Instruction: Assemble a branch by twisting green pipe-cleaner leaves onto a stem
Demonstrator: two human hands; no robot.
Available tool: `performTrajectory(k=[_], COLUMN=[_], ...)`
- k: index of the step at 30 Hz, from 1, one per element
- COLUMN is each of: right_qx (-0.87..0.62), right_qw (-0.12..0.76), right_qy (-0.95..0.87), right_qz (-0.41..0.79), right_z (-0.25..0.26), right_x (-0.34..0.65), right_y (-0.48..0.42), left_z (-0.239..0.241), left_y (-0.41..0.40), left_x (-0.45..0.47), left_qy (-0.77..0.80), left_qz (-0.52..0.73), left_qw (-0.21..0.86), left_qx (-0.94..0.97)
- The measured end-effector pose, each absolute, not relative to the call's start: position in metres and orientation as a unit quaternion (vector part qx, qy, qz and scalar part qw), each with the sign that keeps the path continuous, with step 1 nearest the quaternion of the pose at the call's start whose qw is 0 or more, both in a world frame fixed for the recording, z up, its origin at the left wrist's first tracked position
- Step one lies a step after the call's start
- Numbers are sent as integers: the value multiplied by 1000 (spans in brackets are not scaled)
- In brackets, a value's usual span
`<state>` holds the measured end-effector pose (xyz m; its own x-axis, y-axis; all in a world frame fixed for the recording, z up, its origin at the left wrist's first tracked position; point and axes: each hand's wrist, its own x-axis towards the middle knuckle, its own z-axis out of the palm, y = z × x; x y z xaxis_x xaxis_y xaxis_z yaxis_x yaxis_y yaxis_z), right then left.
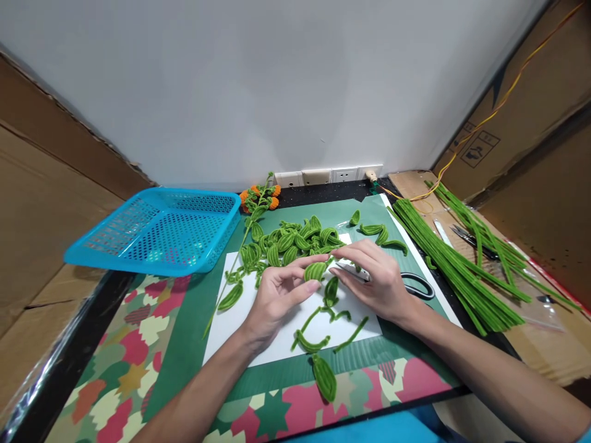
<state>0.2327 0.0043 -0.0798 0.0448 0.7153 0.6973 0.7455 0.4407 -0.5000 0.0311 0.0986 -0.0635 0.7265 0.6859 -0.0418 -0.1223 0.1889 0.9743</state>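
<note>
Between the thumb and fingers of my left hand is a green pipe-cleaner leaf. My right hand is bent in a pinch at the leaf's right end, its index fingertip by my left one. Scissors show under and behind my right hand, blades pointing left; they seem to lie on the mat. Just below the hands is another leaf. Loose bits of green pipe cleaner lie on the white paper, and a finished leaf lies nearer me.
A pile of green leaves spreads beyond my hands. An orange-flowered stem lies beside the blue basket at left. Long green pipe cleaners and pliers are at right. Sockets line the wall; cardboard flanks the table.
</note>
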Motion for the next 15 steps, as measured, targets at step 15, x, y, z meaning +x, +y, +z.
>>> performTrajectory(k=[15], right_qx=[-457], right_qw=[360], right_qy=[-812], right_qz=[-50], right_z=[-80], right_x=[237], right_y=[6], left_z=[-70], left_y=[95], left_x=[36], left_qy=[275], left_qz=[280], left_qw=[812], left_qx=[432])
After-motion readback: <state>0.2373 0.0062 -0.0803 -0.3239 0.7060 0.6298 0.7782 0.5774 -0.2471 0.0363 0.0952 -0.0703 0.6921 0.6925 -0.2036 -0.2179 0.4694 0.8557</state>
